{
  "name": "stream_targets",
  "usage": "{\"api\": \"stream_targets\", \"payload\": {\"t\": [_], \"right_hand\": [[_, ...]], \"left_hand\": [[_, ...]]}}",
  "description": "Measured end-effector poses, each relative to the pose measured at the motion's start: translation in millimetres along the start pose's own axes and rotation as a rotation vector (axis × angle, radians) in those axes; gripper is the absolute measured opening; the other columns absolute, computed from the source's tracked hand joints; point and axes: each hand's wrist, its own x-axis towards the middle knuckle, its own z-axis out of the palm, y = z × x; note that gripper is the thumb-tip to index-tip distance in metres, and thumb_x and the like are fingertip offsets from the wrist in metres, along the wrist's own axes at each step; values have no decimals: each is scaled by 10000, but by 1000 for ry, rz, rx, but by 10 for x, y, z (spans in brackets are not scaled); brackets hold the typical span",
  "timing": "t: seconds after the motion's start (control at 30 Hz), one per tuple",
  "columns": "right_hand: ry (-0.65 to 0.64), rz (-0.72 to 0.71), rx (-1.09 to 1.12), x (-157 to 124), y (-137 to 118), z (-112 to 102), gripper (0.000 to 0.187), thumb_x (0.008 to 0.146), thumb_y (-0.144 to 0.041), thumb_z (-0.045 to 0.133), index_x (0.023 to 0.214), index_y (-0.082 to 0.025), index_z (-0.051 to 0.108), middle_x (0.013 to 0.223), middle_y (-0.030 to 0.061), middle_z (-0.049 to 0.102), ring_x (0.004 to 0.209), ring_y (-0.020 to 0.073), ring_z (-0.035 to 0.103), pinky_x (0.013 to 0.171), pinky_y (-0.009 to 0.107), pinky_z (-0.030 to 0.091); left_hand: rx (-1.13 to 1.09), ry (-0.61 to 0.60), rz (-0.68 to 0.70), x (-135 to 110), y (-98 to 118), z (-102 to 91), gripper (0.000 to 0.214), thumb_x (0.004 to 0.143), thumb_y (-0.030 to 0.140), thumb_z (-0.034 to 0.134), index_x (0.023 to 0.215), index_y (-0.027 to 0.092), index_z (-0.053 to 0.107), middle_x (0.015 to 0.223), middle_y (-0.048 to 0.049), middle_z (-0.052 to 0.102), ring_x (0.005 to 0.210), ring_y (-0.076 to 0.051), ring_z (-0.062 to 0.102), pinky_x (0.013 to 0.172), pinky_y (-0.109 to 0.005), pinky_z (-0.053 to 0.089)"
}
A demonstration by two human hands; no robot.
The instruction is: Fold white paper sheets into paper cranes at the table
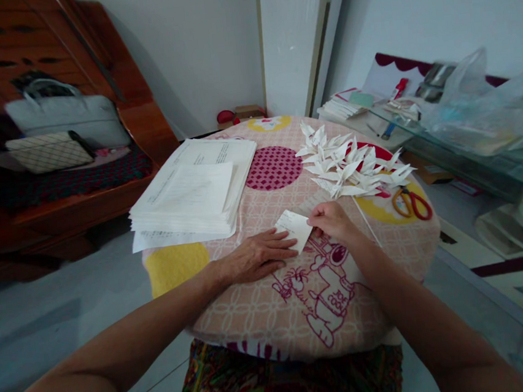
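A small folded piece of white paper (pixel 297 228) lies on the patterned tablecloth (pixel 253 304) in front of me. My left hand (pixel 258 256) rests flat with its fingers stretched out, the fingertips on the paper's left side. With thumb and forefinger, my right hand (pixel 333 220) pinches the right corner of the same paper. A thick stack of printed sheets (pixel 182 191) stands to the left, a smaller sheet on top of it. Folded paper cranes (pixel 351 163) are heaped beyond my right hand.
Scissors (pixel 411 204) with orange and red handles lie at the table's right edge. To the right stands a glass-topped cabinet (pixel 470 154) with plastic bags (pixel 479 101) on it. A wooden bench (pixel 138 121) holding a grey bag (pixel 69 119) is at the left.
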Motion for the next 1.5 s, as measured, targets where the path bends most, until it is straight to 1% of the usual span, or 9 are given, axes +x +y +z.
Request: {"api": "stream_targets", "payload": {"t": [0.13, 0.3, 0.47, 0.63, 0.83, 0.97, 1.2, 1.3, 1.5], "right_hand": [[117, -53, 87, 47, 18, 95, 128, 799, -106, 607, 716, -195, 566, 507, -58, 573, 356, 90, 515, 338, 170, 391], [0, 13, 243, 15, -22, 102, 106, 788, -104, 658, 829, -177, 593, 617, -25, 663, 450, 132, 622, 375, 202, 491], [-54, 39, 292, -31, -32, 107, 134, 772, -17, 624, 780, -149, 601, 558, -24, 643, 389, 122, 599, 336, 193, 475], [-42, 63, 424, -23, -7, 72, 149, 710, -32, 686, 752, -147, 600, 554, -18, 657, 385, 126, 608, 320, 187, 478], [51, 0, 635, -28, 61, 75, 174, 615, -140, 752, 718, -158, 613, 574, -2, 687, 414, 139, 613, 359, 231, 530], [51, -84, 758, -44, 74, 118, 250, 556, -237, 805, 722, -171, 631, 612, 12, 708, 477, 163, 634, 392, 263, 546], [36, -121, 819, -96, 50, 170, 298, 525, -278, 839, 696, -177, 616, 626, 9, 714, 489, 165, 636, 419, 276, 554], [-29, -100, 781, -103, 56, 138, 282, 533, -263, 823, 723, -167, 639, 653, 15, 725, 487, 163, 639, 405, 267, 547], [-79, -64, 645, -124, 84, 7, 414, 575, -247, 783, 950, -153, 637, 592, -4, 702, 404, 153, 604, 325, 227, 474]], "left_hand": [[-12, 59, 2, 28, -12, -9, 391, 1004, 273, 463, 1368, 197, 585, 1408, -94, 594, 1370, -239, 496, 1149, -451, 418], [26, 60, 0, 58, -23, 30, 389, 997, 263, 473, 1365, 202, 583, 1399, -80, 603, 1349, -243, 519, 1127, -467, 449], [-84, 126, -25, 50, -71, 54, 358, 997, 260, 479, 1314, 184, 625, 1327, -94, 656, 1302, -227, 566, 1113, -444, 468], [-263, 390, -342, 110, -224, 51, 373, 914, 306, 603, 1258, 176, 666, 1293, -114, 675, 1201, -250, 638, 1061, -445, 505], [-873, 601, -640, 288, -288, 28, 672, 740, 286, 779, 1351, 96, 576, 1126, -155, 737, 965, -258, 714, 877, -413, 570], [-1281, 659, -776, 433, -183, -76, 540, 697, 191, 806, 1216, 114, 680, 1071, -134, 752, 816, -193, 710, 755, -313, 565], [-1391, 800, -807, 593, -107, -85, 452, 706, 193, 771, 1143, 106, 694, 996, -112, 748, 762, -172, 687, 688, -292, 563], [-1228, 776, -784, 595, -189, -53, 438, 730, 209, 738, 1149, 101, 671, 932, -89, 735, 712, -152, 660, 632, -265, 533], [-960, 452, -605, 587, -407, -50, 429, 781, 205, 653, 1200, 113, 631, 899, -62, 705, 688, -117, 602, 612, -224, 451]]}}
